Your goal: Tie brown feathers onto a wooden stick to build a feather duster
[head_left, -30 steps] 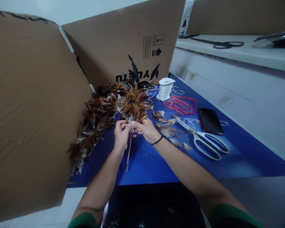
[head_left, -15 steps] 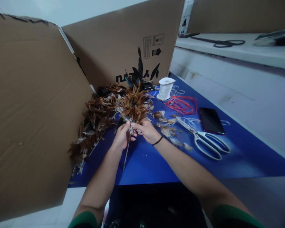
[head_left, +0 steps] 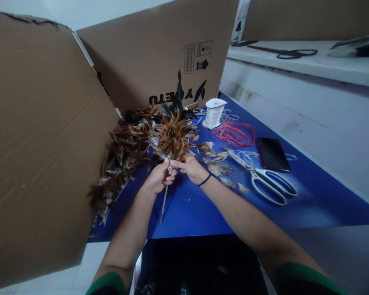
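My left hand (head_left: 160,177) is closed round the base of a feather duster (head_left: 174,137), where brown feathers meet a thin stick (head_left: 164,203). The stick points down toward me, and dark feathers stand up at the far end. My right hand (head_left: 189,169) pinches at the same base from the right, thumb close to the left thumb. Whether a strand lies between its fingers is hidden. Left of my hands lies a heap of brown and black feather bunches (head_left: 126,151). Loose pale feathers (head_left: 217,167) are scattered right of my right hand.
A white spool (head_left: 214,114), red cord (head_left: 236,134), a dark phone (head_left: 273,154) and silver-handled scissors (head_left: 267,184) lie on the blue table (head_left: 233,217). Cardboard panels (head_left: 43,143) stand at the left and back. Black scissors (head_left: 290,53) rest on the ledge at right.
The fingers of my left hand have curled tighter round the base. The duster's dark tip sits slightly lower, and the stick's lower end has shifted a little. My right hand stays at the base.
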Available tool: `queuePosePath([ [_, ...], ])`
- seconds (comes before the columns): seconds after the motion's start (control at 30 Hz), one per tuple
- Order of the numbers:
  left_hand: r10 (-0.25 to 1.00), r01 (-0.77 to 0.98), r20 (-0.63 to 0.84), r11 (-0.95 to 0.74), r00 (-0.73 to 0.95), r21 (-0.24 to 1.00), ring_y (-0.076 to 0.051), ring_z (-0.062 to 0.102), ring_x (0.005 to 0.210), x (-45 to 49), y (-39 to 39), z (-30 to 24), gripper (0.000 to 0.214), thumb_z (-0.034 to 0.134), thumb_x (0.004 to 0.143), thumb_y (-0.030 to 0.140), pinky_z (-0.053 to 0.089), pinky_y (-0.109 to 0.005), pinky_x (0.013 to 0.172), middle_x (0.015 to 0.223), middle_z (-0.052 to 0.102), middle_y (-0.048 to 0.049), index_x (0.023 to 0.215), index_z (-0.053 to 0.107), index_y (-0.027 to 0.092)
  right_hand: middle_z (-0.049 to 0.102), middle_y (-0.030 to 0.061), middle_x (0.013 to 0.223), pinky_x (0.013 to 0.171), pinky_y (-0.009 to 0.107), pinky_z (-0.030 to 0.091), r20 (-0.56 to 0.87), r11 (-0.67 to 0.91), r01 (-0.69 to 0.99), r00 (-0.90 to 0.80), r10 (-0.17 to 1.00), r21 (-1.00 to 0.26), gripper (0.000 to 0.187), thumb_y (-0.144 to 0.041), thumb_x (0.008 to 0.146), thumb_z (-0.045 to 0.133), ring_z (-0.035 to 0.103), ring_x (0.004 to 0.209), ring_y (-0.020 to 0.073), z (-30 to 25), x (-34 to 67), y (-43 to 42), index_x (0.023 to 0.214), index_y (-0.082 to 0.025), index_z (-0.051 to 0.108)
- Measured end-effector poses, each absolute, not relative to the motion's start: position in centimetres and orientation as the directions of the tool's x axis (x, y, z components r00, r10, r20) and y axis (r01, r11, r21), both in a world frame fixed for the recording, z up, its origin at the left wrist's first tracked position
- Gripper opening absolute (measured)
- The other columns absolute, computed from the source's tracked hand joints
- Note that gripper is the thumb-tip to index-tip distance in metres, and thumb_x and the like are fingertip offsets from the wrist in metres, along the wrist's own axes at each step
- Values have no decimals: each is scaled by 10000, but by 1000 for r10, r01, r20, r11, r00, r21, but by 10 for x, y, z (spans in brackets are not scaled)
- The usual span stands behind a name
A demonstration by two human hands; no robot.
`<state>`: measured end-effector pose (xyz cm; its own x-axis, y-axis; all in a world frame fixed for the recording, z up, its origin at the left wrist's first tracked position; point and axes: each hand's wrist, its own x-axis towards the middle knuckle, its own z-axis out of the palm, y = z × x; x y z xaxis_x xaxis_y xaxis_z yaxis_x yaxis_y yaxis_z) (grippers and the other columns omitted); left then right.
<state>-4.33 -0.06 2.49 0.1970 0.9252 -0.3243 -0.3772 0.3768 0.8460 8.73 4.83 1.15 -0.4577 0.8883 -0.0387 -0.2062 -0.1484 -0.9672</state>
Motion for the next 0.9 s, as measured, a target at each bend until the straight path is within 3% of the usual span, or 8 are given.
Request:
queuePosePath([
  [0.3,944,-318,-305,329,123,889,-3,175,360,-42,1,21,412,546,781,542,97,-114,333,516,275,89,739,482,137,509,-15,553,415,192,241,-30,-92,-133,-407,913,-987,395,-467,593,734,373,483,49,10,84,47,573,-124,539],
  [0.5,959,-335,-273,280,70,900,-5,174,354,-43,0,26,405,561,770,540,94,-119,335,503,268,93,749,495,141,416,-60,496,403,192,235,-9,-57,-102,-418,909,-993,368,-455,614,727,314,440,38,19,91,49,639,-125,567],
  [0.63,966,-368,-246,203,-74,908,-1,167,347,-50,-1,33,401,528,801,517,99,-121,333,488,258,95,746,527,120,512,-36,552,430,198,298,45,33,-47,-284,958,-998,319,-396,645,698,412,471,69,18,116,76,824,-139,636],
  [0.73,963,-383,-217,142,-162,913,-3,192,346,-56,0,35,384,522,812,500,104,-120,334,488,272,91,745,527,121,611,16,632,542,238,401,174,193,200,-105,979,-961,149,-269,661,659,521,566,115,7,132,96,740,-143,654],
  [0.8,958,-381,-205,118,-198,917,-4,212,347,-59,0,36,377,519,817,494,109,-118,336,491,284,88,744,522,124,645,40,661,603,259,418,224,263,430,-140,965,-864,78,-227,682,626,565,621,143,0,135,100,676,-154,654],
  [0.9,951,-378,-210,112,-229,919,-3,218,348,-61,0,36,379,519,817,497,112,-117,338,493,292,86,735,516,127,654,59,664,602,274,398,165,308,690,-268,949,-655,151,-312,720,619,587,652,177,-5,127,92,650,-183,655],
])
